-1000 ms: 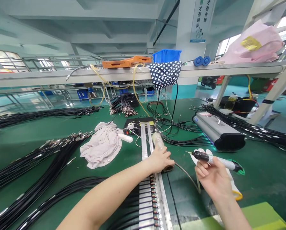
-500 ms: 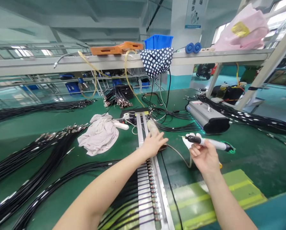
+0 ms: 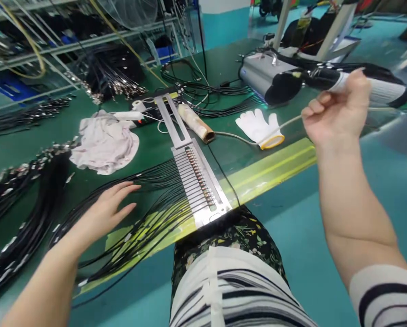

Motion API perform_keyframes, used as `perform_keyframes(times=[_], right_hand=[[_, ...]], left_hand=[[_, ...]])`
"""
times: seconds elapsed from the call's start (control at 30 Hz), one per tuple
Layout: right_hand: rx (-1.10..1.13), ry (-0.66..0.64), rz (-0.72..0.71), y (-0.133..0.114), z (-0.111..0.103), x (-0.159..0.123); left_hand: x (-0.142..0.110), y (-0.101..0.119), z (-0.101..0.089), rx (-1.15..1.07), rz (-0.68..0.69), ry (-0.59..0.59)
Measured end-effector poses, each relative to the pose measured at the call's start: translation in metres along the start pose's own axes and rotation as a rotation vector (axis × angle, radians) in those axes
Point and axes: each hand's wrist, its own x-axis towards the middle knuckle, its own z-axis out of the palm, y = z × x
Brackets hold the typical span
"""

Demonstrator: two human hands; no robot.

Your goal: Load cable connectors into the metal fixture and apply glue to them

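My left hand (image 3: pixel 104 209) is open, fingers spread, over the black cables (image 3: pixel 162 195) left of the metal fixture (image 3: pixel 186 181). It grips none of them. The cables lie side by side across the fixture, their metal ends in a row along its slot. My right hand (image 3: pixel 339 109) is raised at the right, closed around a black-and-white electric screwdriver (image 3: pixel 374 88) with a green end. Its tip is hard to make out against the dark background. A slotted metal bar (image 3: pixel 171 120) extends from the fixture's far end.
Right of the bar lie a wrapped tube (image 3: pixel 195 122) and a white glove (image 3: pixel 258 127), with a pale cord near both. A crumpled cloth (image 3: pixel 103 143) is at the left. Cable bundles (image 3: pixel 36 204) line the left side. A grey machine (image 3: pixel 268 75) stands behind.
My left hand has drawn back from beside the wrapped tube to the cables on the left. My right hand has moved up and right with the electric screwdriver. The view has tilted down.
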Motion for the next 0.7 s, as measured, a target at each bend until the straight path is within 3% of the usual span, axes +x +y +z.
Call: perform_keyframes(times=[0.13, 0.37, 0.7], right_hand=[[0.084, -0.029, 0.100, 0.004, 0.010, -0.023], [0.153, -0.227, 0.167, 0.063, 0.031, -0.057], [0.201, -0.318, 0.318, 0.099, 0.069, -0.053]], left_hand=[[-0.002, 0.011, -0.001, -0.040, -0.025, 0.032], [0.020, 0.045, -0.002, -0.106, 0.039, -0.021], [0.030, 0.035, 0.021, -0.165, 0.033, 0.072]])
